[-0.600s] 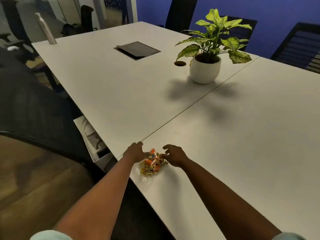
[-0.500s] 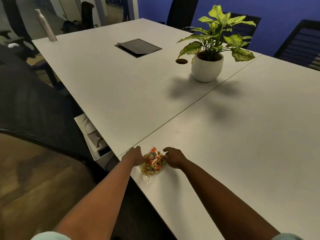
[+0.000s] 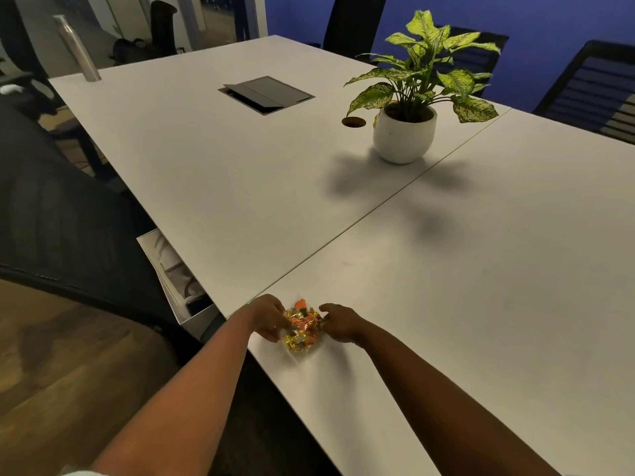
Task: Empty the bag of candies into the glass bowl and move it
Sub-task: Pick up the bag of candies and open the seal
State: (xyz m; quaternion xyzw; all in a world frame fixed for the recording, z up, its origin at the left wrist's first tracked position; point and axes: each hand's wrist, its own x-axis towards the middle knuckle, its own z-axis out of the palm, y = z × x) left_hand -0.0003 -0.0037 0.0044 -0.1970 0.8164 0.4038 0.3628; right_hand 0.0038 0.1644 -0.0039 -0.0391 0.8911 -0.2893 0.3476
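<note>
A clear bag of candies [image 3: 303, 328] in orange and gold wrappers lies on the white table [image 3: 446, 286], close to its near left edge. My left hand [image 3: 269, 317] grips the bag's left side, its fingers reaching over the candies. My right hand [image 3: 338, 321] pinches the bag's right side. Both hands rest low on the tabletop with the bag bunched between them. No glass bowl shows in this view.
A potted plant in a white pot [image 3: 403, 135] stands mid-table to the far right. Behind it are a round cable hole [image 3: 354, 121], a dark hatch [image 3: 266, 94] and a metal bottle [image 3: 77, 49]. A black chair [image 3: 51, 218] sits left of the table edge.
Both hands have closed in on the bag. My left fingers now lie over the candies, and the bag looks more bunched than before.
</note>
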